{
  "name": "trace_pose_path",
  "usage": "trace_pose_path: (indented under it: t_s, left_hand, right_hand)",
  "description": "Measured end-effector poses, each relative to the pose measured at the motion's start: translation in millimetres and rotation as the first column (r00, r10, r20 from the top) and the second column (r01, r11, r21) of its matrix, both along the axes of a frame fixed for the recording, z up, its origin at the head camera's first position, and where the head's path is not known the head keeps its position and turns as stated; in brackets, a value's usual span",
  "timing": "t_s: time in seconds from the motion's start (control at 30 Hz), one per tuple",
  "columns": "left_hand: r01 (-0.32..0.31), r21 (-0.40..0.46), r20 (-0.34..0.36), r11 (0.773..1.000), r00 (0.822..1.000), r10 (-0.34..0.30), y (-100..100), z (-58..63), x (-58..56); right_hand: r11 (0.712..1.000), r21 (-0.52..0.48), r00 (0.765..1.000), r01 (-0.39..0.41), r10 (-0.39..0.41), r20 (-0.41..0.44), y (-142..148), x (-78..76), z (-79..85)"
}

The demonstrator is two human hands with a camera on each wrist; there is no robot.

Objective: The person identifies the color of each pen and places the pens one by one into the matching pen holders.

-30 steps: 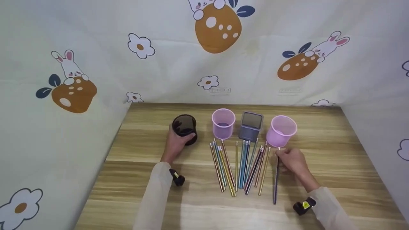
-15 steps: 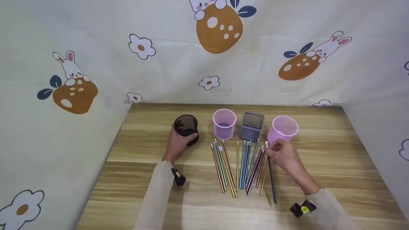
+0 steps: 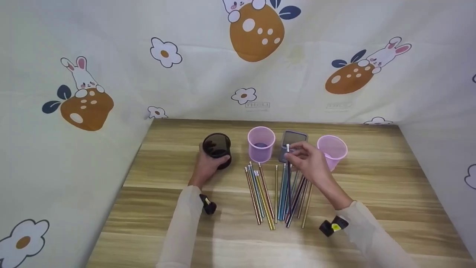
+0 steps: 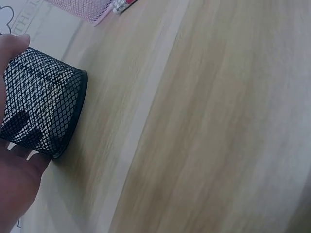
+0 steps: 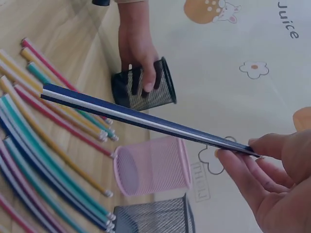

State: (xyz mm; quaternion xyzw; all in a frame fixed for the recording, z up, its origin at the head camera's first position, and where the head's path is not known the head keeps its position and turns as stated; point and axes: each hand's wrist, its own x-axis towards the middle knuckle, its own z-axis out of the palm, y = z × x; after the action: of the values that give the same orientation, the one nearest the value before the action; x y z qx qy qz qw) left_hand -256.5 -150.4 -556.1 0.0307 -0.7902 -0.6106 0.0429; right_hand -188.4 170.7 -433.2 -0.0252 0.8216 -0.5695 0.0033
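Over last second, carried dark-blue pencil left, from pink cup at 2 o'clock of loose pencils toward grey square holder at 12. Pinched near eraser end with right hand; gripped black mesh cup at 10 with left hand. Looked mid-transfer, not yet put in any cup. Read "Juice" lettering on wall covering; couldn't firmly make out boxed lettering.

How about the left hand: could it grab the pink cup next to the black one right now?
Probably not: the left hand grips the black cup, which also stands between most of that hand and the pink cup.
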Motion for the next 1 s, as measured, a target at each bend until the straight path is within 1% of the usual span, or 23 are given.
trace_pose_path:
  t_s: [0.07, 0.23, 0.4, 0.5, 0.57, 0.63, 0.73, 0.83, 0.9, 1.0]
  left_hand:
    - [0.003, -0.018, -0.007, 1.0, 1.0, -0.003, -1, 1.0, 0.1]
    - [-0.006, -0.048, -0.017, 0.999, 1.0, 0.005, -2, 0.1, 0.6]
    - [-0.01, -0.076, -0.009, 0.997, 1.0, 0.009, -1, -1.0, 1.2]
    - [-0.013, -0.088, -0.017, 0.996, 1.0, 0.011, -1, -0.8, 0.6]
    - [-0.016, -0.096, -0.021, 0.995, 1.0, 0.014, 0, -1.8, 0.5]
    - [-0.016, -0.095, -0.028, 0.995, 1.0, 0.014, 1, -2.2, 1.3]
    - [-0.02, -0.092, -0.039, 0.996, 0.999, 0.016, 1, -3.2, 2.7]
    - [-0.022, -0.086, -0.047, 0.996, 0.999, 0.018, 2, -3.2, 3.5]
    - [-0.023, -0.082, -0.048, 0.996, 0.999, 0.019, 2, -3.2, 3.7]
    - [-0.021, -0.067, -0.049, 0.998, 0.999, 0.018, 2, -3.1, 3.9]
  right_hand:
    - [0.999, -0.035, 1.0, -0.017, 0.017, -0.007, -6, -4.0, 4.7]
    - [0.998, -0.048, 0.998, -0.051, 0.05, -0.026, -22, -11.9, 14.3]
    - [1.0, -0.015, 0.998, -0.022, 0.021, -0.058, -41, -19.7, 24.5]
    - [0.996, -0.085, 0.998, -0.007, 0.001, -0.068, -54, -22.0, 30.6]
    - [0.988, -0.152, 0.997, -0.009, -0.003, -0.075, -63, -22.2, 34.2]
    - [0.979, -0.205, 0.994, -0.014, -0.009, -0.107, -70, -22.6, 37.8]
    - [0.968, -0.251, 0.988, -0.019, -0.02, -0.153, -80, -24.0, 43.5]
    - [0.951, -0.308, 0.98, -0.027, -0.036, -0.196, -87, -27.0, 49.4]
    - [0.945, -0.325, 0.97, -0.033, -0.049, -0.239, -90, -29.3, 52.5]
    - [0.947, -0.317, 0.949, -0.042, -0.062, -0.31, -94, -33.8, 54.8]
